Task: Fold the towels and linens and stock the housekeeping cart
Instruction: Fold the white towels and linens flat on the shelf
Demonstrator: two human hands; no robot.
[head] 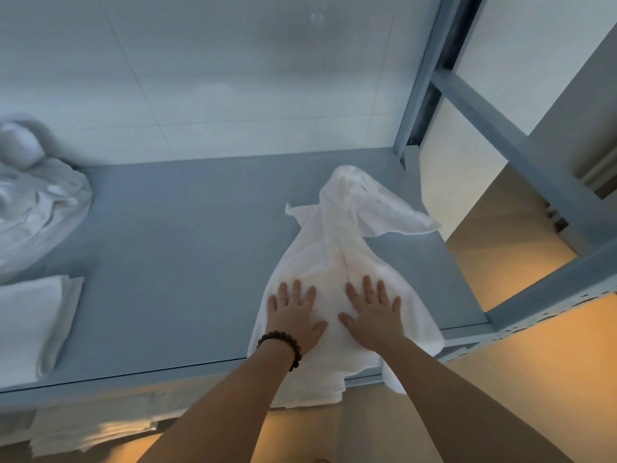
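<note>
Towel flat under both palms, no fold made yet

One white towel (344,248) lies on the blue-grey shelf (173,262), its near edge hanging over the front lip and its far end bunched and twisted. The left hand (293,315), with a bead bracelet (283,345) on its wrist, and the right hand (374,315) press down on the towel's near half side by side. All fingers are straight and spread; neither hand grips anything.

I'd say this piece is only at the smoothing stage. Well to the left of the towel sits a folded white stack (30,322), which looks finished. Further left and behind the towel, a crumpled heap (36,202) of white linen looks untouched. Below and left of the towel, under the shelf's front edge, more pale folded cloth (90,429) shows, too blurred to say much about. So some folding seems done and a fair amount is left. No cart is visible that I can pick out, so stocking can't be judged.

I can read no brand, label or writing anywhere.
</note>
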